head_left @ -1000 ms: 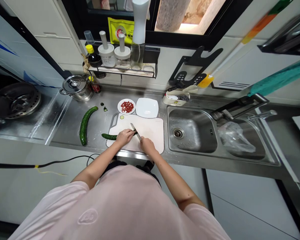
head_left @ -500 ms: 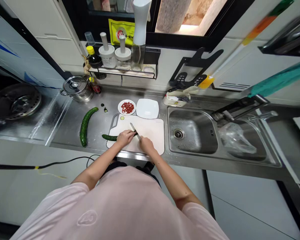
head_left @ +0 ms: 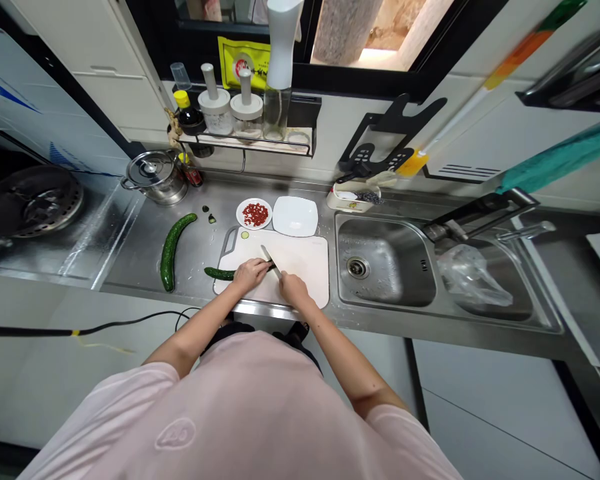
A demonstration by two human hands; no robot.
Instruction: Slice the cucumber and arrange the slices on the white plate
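On the white cutting board (head_left: 307,270) lies a dark green cucumber (head_left: 219,274), its left end sticking out over the board's edge. My left hand (head_left: 251,274) is closed over its right part. The knife (head_left: 271,260) is in my right hand (head_left: 293,289), its blade slanting up and left across the cucumber's right end. A round pale slice (head_left: 245,235) sits at the board's upper left. Behind the board stand a white plate of chopped red pieces (head_left: 255,214) and a bare white plate (head_left: 295,217). A second, whole cucumber (head_left: 169,257) lies on the counter to the left.
Small dark green scraps (head_left: 211,219) lie on the steel counter. A lidded pot (head_left: 159,179) stands at the back left, a wok (head_left: 30,202) further left. The sink (head_left: 387,263) is right of the board. Above the counter hangs a rack (head_left: 245,141) with jars and bottles.
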